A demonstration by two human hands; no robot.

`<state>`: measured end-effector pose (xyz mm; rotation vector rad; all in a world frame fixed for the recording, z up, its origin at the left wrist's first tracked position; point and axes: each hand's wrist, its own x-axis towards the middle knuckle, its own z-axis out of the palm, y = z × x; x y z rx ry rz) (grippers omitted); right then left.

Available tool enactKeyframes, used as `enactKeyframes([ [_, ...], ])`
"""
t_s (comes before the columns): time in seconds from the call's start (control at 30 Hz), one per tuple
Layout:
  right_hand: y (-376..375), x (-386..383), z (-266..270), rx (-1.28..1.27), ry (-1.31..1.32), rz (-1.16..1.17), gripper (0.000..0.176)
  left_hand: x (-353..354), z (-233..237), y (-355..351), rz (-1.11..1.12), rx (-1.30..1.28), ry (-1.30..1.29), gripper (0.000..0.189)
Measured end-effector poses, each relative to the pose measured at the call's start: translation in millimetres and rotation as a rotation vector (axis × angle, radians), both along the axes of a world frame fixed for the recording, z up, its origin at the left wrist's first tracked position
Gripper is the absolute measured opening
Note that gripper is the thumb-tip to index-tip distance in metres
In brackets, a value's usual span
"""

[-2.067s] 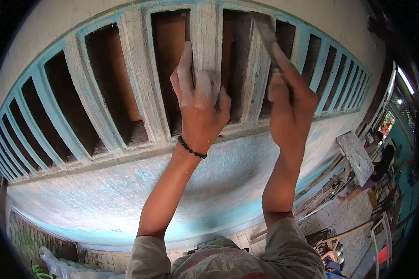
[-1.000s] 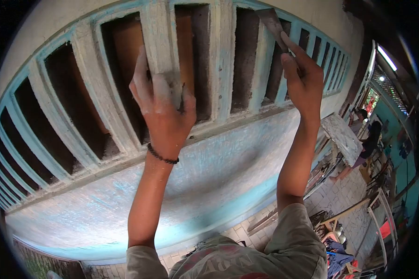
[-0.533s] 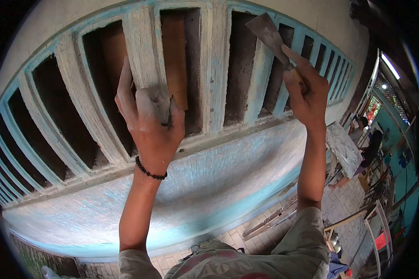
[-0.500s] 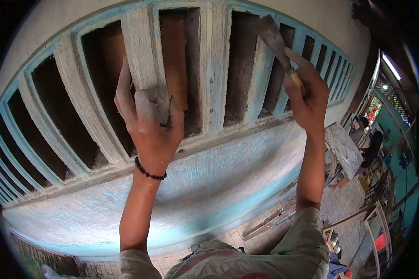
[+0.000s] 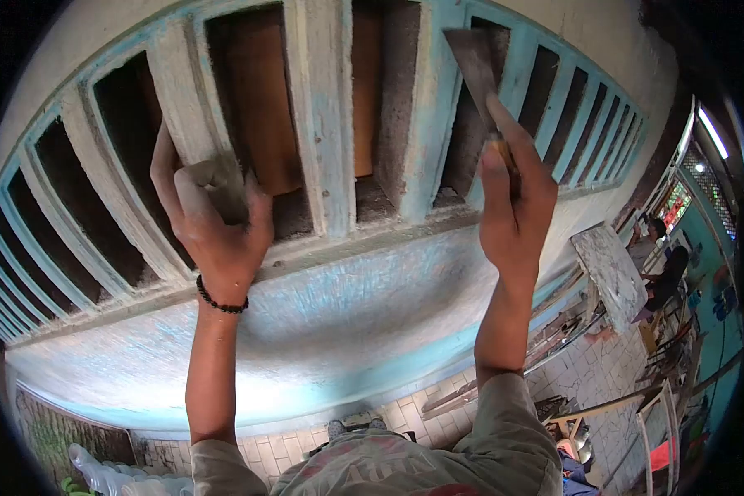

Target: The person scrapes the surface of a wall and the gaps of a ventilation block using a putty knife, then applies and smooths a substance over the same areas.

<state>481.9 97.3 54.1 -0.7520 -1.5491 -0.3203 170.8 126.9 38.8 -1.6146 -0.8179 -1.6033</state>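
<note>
My left hand [image 5: 217, 236], dusty white on the fingers and with a black beaded bracelet [image 5: 221, 304] at the wrist, is closed around a grey, flat-looking piece [image 5: 233, 198] against the lower part of a worn vertical slat [image 5: 182, 99]. What this piece is I cannot tell. On the right, my right hand [image 5: 517, 211] grips a putty knife [image 5: 474, 70] by its handle, index finger along the blade. The blade points up and overlaps the blue-and-cream slats [image 5: 438, 107] in this view. Patchy old paint covers the slatted wall opening.
Below the slats runs a ledge [image 5: 372, 240] over a scraped blue-white wall [image 5: 331, 298]. Tiled floor [image 5: 612, 376] lies below, with long wooden pieces [image 5: 463, 399] by the wall. Farther right are a marbled panel [image 5: 612, 269], another person [image 5: 665, 277] and a wooden frame [image 5: 657, 430].
The view has shifted, so the slats sit differently in it. My left hand stays on the same slat, near its bottom. My right hand has turned with the putty knife, its blade more upright.
</note>
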Motion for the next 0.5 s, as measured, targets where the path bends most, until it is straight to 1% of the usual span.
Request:
enactKeyframes([
  [0.1, 20.1, -7.9, 20.9, 0.170, 0.000, 0.061, 0.041, 2.1, -0.4, -1.7, -0.007, -0.010, -0.015, 0.035],
  [0.17, 21.0, -11.3, 21.6, 0.205, -0.038, 0.018, 0.043, 2.7, -2.0, -2.1, 0.007, -0.023, -0.027, 0.035],
  [0.23, 16.8, -6.5, 20.1, 0.179, -0.082, 0.023, 0.044, 2.3, -0.5, -0.3, 0.024, -0.012, -0.014, 0.035],
  [0.3, 2.9, 11.4, 8.6, 0.078, -0.138, 0.084, 0.044, -0.4, -0.4, 0.1, 0.051, 0.009, 0.019, 0.036],
  [0.37, 4.5, 17.4, -3.7, 0.157, -0.062, 0.154, 0.044, -1.7, 0.1, 1.8, 0.031, 0.034, 0.018, 0.037],
  [0.4, 4.7, 19.8, -9.5, 0.213, -0.040, 0.153, 0.044, -1.7, -1.2, 2.9, 0.019, 0.037, 0.018, 0.038],
  [0.5, -0.2, 17.0, -52.9, 0.125, 0.059, 0.142, 0.043, -2.9, -1.8, 4.7, 0.035, 0.034, 0.012, 0.038],
])
